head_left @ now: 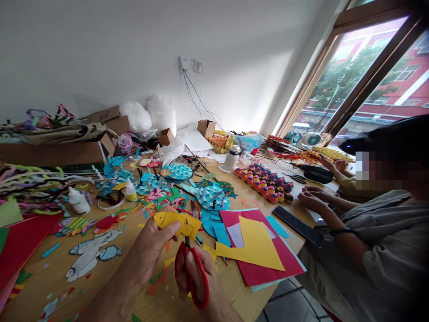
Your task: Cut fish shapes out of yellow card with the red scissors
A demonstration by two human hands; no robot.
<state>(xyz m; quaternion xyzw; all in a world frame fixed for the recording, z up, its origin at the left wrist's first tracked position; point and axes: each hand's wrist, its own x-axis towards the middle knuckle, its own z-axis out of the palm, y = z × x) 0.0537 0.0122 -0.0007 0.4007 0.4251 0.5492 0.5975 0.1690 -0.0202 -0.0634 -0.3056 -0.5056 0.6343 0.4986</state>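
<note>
Head view: a wooden table (pixel 251 302) fills the lower half, pushed against a plain pale wall (pixel 117 44) with a socket (pixel 183 63) and hanging cords (pixel 192 91). To the right, a brown-framed window (pixel 355 76) shows a tree and a red building. Over the near part of the table, the left hand (pixel 156 239) pinches the yellow paper (pixel 192 223), marked with a fish outline, between thumb and fingers. The right hand (pixel 212 279) is closed round the red handles of the scissors (pixel 203 286), whose blades are at the paper's lower edge; how wide they stand cannot be told.

Scraps litter the wood. On the left lie white paper fish (pixel 80 264), a glue bottle (pixel 78 201), fuzzy stems (pixel 33 188) and a cardboard box (pixel 50 154) near the wall. To the right of the scissors, a yellow sheet (pixel 261 241) lies on a red sheet (pixel 295 266). Beyond are a painted egg tray (pixel 264 181) and a white flask (pixel 231 158). Another person (pixel 378 259) sits at the right side, near a black slab (pixel 297 226).
</note>
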